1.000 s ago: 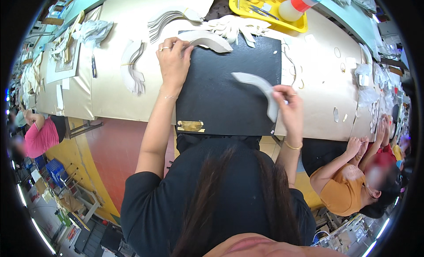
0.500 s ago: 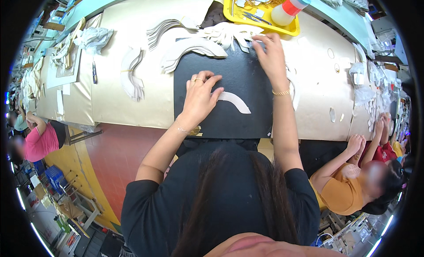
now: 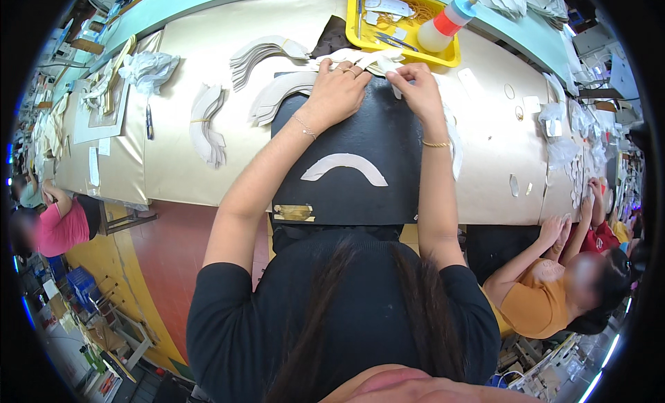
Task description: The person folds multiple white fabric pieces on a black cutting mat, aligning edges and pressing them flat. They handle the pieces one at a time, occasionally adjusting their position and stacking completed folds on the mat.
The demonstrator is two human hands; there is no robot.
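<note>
One pale curved strip (image 3: 345,167) lies as an arch on the black board (image 3: 346,203) in front of me. At the board's far edge is a loose pile of cream strips (image 3: 344,55). My left hand (image 3: 339,93) reaches over the near side of this pile, fingers stretched out; what its fingertips touch is partly hidden. Just to its right, my right hand (image 3: 420,91) pinches the end of a white strip (image 3: 392,69) between thumb and fingers. A fanned stack of pale curved pieces (image 3: 280,97) rests by my left wrist, overlapping the board's far left corner.
A yellow tray (image 3: 443,59) at the back holds scissors, rubber bands and a squeeze bottle (image 3: 443,28). More stacks of curved pieces (image 3: 267,53), a banded bundle (image 3: 206,126), a pen (image 3: 149,122) and a plastic bag (image 3: 149,70) lie left. Co-workers sit at both sides.
My left hand has left the single strip on the board and moved away to the pile. My right hand has come slightly nearer and now pinches a white strip.
</note>
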